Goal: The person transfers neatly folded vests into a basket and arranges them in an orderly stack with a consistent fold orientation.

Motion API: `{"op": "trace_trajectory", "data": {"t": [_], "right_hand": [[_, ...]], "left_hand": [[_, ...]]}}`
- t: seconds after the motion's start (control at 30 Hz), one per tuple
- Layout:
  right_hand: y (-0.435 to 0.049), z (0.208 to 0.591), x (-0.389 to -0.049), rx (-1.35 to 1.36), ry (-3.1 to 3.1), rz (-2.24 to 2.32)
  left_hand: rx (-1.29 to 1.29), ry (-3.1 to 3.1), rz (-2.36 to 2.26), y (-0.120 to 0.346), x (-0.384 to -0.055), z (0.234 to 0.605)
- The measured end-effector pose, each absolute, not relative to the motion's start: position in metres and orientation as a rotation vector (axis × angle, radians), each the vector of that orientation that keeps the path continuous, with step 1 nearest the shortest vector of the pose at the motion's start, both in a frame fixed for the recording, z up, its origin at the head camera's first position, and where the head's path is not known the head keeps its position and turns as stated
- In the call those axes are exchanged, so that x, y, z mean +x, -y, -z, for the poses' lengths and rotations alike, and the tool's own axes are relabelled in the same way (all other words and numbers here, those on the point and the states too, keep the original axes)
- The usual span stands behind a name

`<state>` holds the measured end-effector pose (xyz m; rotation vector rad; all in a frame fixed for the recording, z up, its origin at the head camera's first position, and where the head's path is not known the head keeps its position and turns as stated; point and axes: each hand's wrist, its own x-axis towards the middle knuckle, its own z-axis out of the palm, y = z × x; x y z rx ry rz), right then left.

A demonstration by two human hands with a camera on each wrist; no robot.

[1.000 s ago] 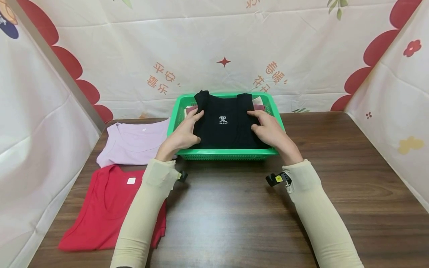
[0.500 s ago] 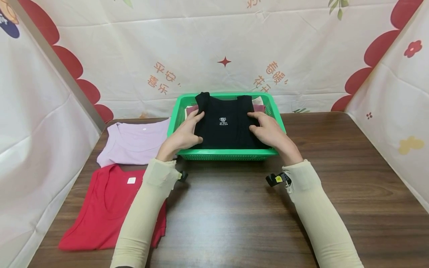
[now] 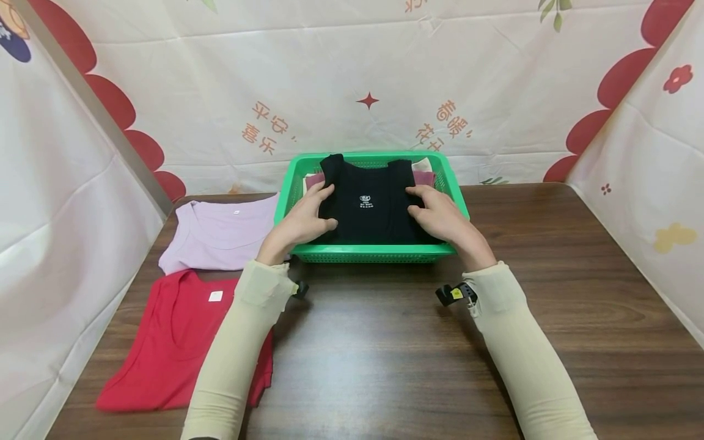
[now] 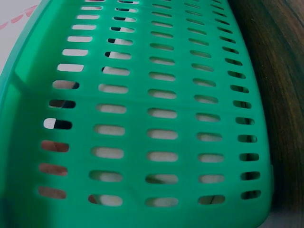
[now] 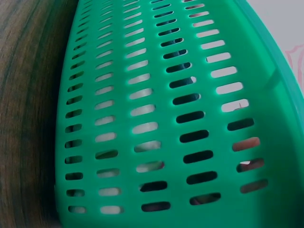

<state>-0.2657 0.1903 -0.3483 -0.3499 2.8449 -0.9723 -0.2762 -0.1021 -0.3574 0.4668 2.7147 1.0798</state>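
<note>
Both hands, the left point(image 3: 299, 221) and the right point(image 3: 442, 212), reach over the green plastic basket point(image 3: 374, 250), thumbs apart from index fingers, touching the sides of the black folded top point(image 3: 365, 227) inside without clenching it. Its white neckline print point(image 3: 365, 201) is illegible; orange Chinese characters point(image 3: 261, 110) mark the backdrop point(image 3: 330, 67).

A folded black cloth top point(image 3: 365, 220) within a rectangular green plastic basket point(image 3: 368, 250); left, a lilac cloth top point(image 3: 222, 235); before that, a red cloth top point(image 3: 170, 348).
</note>
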Motion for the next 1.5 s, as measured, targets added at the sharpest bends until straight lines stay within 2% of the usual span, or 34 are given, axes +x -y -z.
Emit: {"op": "trace_trajectory", "data": {"t": [1.5], "right_hand": [[-0.1880,0.3495,-0.2653,-0.333,-2.852,0.844]], "left_hand": [[0.421,-2.658,-1.096,0.1025,-0.2733,0.3588]]}}
